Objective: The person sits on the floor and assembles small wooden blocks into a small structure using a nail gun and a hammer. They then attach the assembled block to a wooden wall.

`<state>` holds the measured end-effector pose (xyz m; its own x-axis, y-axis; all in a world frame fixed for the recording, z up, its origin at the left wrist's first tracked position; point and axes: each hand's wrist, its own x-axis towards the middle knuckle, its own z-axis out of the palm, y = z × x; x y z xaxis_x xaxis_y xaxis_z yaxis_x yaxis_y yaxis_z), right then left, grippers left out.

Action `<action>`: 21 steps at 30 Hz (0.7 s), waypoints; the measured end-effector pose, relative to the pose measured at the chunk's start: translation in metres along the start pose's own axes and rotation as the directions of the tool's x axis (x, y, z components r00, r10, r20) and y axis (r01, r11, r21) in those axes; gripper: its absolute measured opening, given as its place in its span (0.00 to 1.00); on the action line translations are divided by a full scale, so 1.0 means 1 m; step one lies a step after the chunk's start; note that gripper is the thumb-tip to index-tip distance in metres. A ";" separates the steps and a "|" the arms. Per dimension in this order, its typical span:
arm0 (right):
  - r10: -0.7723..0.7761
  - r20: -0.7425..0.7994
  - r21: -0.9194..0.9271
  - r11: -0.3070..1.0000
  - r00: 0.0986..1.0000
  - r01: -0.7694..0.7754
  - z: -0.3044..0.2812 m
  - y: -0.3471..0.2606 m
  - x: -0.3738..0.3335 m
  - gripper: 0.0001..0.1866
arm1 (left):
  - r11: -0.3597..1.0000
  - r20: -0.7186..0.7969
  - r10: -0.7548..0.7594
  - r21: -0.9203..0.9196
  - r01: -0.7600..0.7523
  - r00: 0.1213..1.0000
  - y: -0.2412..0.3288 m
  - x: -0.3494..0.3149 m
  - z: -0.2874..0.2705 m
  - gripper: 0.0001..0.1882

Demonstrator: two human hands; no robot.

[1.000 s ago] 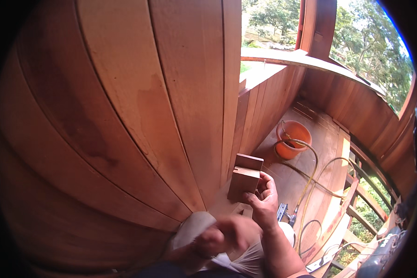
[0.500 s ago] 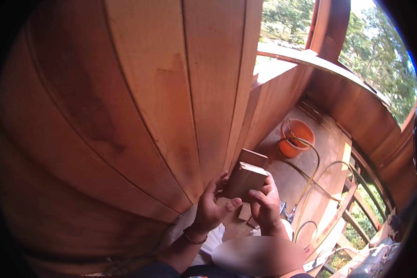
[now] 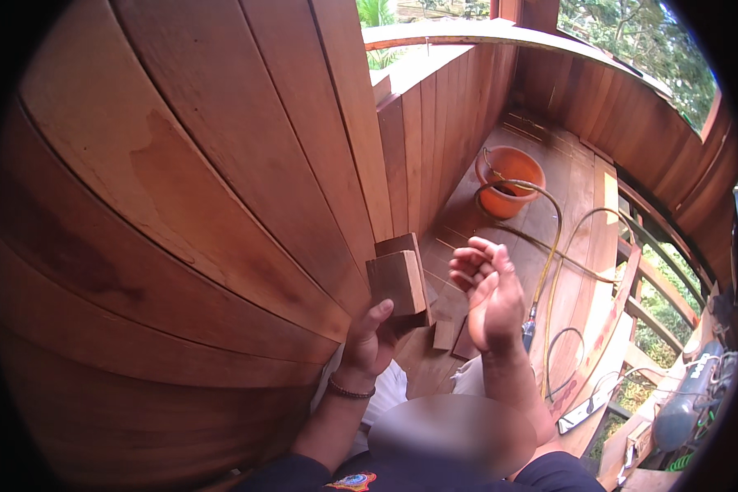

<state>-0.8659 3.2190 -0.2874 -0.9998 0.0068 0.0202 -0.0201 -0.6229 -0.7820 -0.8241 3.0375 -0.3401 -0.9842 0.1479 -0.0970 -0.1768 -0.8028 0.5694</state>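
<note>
My left hand point(image 3: 371, 340) is closed round a small flat wooden block point(image 3: 394, 283), thumb along its near edge. A second, darker wooden piece point(image 3: 398, 243) shows behind that block, partly hidden by it; the two seem held together. To the right, my right hand point(image 3: 494, 299) is raised apart from the wood, palm turned inward, fingers loosely curved and nothing in them. Below the hands, wooden offcuts point(image 3: 443, 334) lie on the plank floor. A plank wall point(image 3: 246, 164) rises close beside my left hand.
An orange bucket point(image 3: 500, 201) stands farther along the floor, a yellowish hose point(image 3: 559, 221) looping over and past it. The hose meets a dark tool fitting point(image 3: 530, 324) beside my right wrist. At right are a slatted railing point(image 3: 664, 295) and a grey cylindrical tank point(image 3: 687, 402).
My right hand has let go of the wooden block and moved off to the right. The left hand now holds the wood alone, turned more upright. The view has shifted, showing more floor.
</note>
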 end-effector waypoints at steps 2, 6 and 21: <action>-0.023 -0.072 -0.006 1.000 0.997 0.023 -0.007 -0.007 0.000 0.18 | 0.998 -0.057 -0.054 0.010 0.055 0.997 -0.002 0.004 0.000 0.27; -0.042 -0.026 -0.189 0.981 0.999 0.036 -0.012 -0.013 -0.006 0.17 | 0.997 -0.052 -0.053 0.052 0.056 0.997 -0.012 0.010 -0.004 0.26; -0.212 0.507 -0.791 0.271 0.835 0.549 -0.018 -0.040 -0.036 0.26 | 0.908 0.307 -0.069 0.414 -0.068 0.949 -0.018 0.005 0.007 0.40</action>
<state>-0.8294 3.2578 -0.2684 -0.8273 -0.2592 0.4984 -0.5599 0.4534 -0.6935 -0.8255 3.0562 -0.3450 -0.9199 0.3735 0.1194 -0.0912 -0.5000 0.8612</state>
